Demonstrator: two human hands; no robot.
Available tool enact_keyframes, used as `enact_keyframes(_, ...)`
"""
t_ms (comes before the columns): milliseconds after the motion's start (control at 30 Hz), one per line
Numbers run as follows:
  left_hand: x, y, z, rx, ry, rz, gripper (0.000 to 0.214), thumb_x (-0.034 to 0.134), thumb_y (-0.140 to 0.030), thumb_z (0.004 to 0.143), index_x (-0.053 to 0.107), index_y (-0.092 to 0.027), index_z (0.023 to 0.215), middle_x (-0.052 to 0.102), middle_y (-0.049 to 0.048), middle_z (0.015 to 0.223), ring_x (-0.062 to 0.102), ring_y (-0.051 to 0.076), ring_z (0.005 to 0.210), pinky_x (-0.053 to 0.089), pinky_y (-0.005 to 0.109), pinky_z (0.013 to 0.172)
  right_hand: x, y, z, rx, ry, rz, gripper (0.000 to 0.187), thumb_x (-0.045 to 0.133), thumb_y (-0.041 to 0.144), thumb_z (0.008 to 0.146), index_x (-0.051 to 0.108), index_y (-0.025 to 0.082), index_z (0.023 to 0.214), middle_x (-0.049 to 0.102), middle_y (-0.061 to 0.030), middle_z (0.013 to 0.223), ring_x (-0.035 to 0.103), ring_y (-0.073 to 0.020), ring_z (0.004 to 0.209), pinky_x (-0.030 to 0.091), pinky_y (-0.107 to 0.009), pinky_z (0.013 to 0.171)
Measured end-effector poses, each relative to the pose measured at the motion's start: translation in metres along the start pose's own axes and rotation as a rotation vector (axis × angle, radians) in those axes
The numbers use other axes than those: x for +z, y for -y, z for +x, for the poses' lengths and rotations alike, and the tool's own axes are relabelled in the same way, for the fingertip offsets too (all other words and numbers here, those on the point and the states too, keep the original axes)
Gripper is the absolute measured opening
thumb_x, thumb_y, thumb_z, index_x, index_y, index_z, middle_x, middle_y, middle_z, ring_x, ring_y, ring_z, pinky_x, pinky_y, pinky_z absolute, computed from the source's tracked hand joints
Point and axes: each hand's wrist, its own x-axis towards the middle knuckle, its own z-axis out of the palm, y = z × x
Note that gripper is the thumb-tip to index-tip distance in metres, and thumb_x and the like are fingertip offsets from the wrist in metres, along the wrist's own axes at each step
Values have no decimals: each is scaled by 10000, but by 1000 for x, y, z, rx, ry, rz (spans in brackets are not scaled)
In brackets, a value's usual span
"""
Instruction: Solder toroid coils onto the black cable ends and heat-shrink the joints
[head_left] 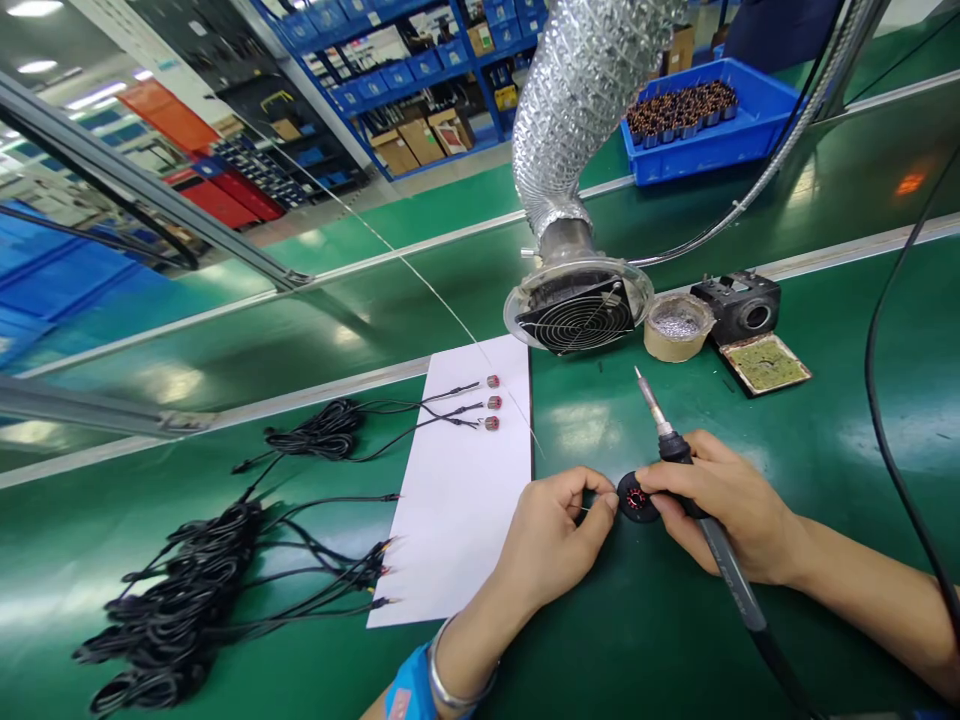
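My right hand (720,510) is wrapped round a soldering iron (724,560), its metal tip pointing up and away from me. The thumb and a finger of that hand also reach a small round black part (637,512) with a ring of red inside, lying on the green mat. At the part's left edge, my left hand (559,530) is closed in a pinch on a thin solder wire (582,509); only a short piece of it shows. A thin pale strand (420,275) hangs down from the upper left toward this hand.
A white sheet (469,500) bears several cable ends and small red-and-silver parts (492,402). Bundled black cables (187,590) lie left. Beyond my hands are a fume extractor (581,305), a tape-roll cup (679,330), an iron stand (739,305), a sponge tray (765,362) and a blue bin (690,160).
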Motion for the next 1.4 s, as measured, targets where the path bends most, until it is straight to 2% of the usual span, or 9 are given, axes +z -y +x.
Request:
enact_keyframes(33, 1, 0, 0, 65, -37, 58, 185, 586, -314, 855, 710, -178, 870, 261, -103, 468, 256, 86, 431, 218, 225, 446, 0, 0, 0, -1, -4, 1, 331, 514, -3, 868, 538, 140, 1166, 643, -5, 734, 455, -132, 606, 432, -281, 651)
enact_keyframes(100, 3, 0, 1, 216, -98, 142, 167, 592, -261, 858, 724, -187, 928, 428, -81, 486, 368, 88, 440, 297, 217, 466, 1, 1, 0, 0, -5, 4, 338, 506, -1, 871, 532, 144, 1176, 652, -8, 745, 463, -133, 607, 436, -280, 648)
enact_keyframes(167, 6, 1, 2, 357, -153, 201, 155, 573, -216, 876, 718, -191, 923, 630, -31, 610, 521, 100, 510, 388, 214, 517, 1, 1, -1, 4, 7, 4, 339, 503, 5, 873, 529, 147, 1180, 657, -10, 750, 460, -134, 599, 434, -281, 638)
enact_keyframes(233, 8, 3, 1, 451, -202, 251, 148, 551, -183, 890, 699, -188, 883, 721, -3, 724, 620, 115, 588, 447, 216, 564, 2, 0, -3, 5, 23, 8, 337, 502, 13, 874, 528, 151, 1179, 655, -9, 748, 449, -135, 588, 429, -283, 630)
enact_keyframes(500, 16, 4, -7, 703, -331, 455, 102, 591, -186, 889, 670, -164, 951, 691, -5, 661, 635, 147, 548, 471, 266, 543, 5, -2, -6, 35, 67, 59, 334, 485, 29, 886, 533, 157, 1191, 656, -21, 786, 461, -146, 620, 425, -286, 630)
enact_keyframes(767, 16, 5, -7, 682, -307, 407, 130, 552, -150, 910, 679, -155, 883, 684, -3, 639, 611, 123, 520, 435, 250, 519, 7, -2, -9, 33, 90, 66, 367, 495, 34, 883, 515, 179, 1220, 677, -42, 859, 456, -166, 674, 403, -290, 614)
enact_keyframes(1067, 16, 6, -8, 703, -347, 454, 177, 514, -176, 934, 669, -168, 847, 671, -3, 614, 605, 121, 514, 425, 247, 510, -5, -4, -11, -137, 162, -78, 338, 452, 92, 914, 531, 155, 1236, 598, 6, 671, 493, -189, 654, 329, -315, 585)
enact_keyframes(1233, 15, 4, -8, 718, -362, 479, 205, 502, -198, 952, 675, -172, 846, 611, -17, 554, 570, 114, 480, 394, 242, 488, -2, -2, -9, -103, 86, -66, 316, 494, 84, 901, 538, 176, 1200, 633, -6, 740, 501, -183, 686, 358, -319, 623)
enact_keyframes(1400, 15, 4, -8, 718, -351, 467, 211, 505, -166, 937, 664, -160, 799, 619, -8, 567, 571, 118, 496, 406, 241, 500, 0, -1, -10, -132, 130, -113, 310, 455, 111, 919, 536, 176, 1212, 614, 2, 699, 495, -185, 672, 340, -317, 597)
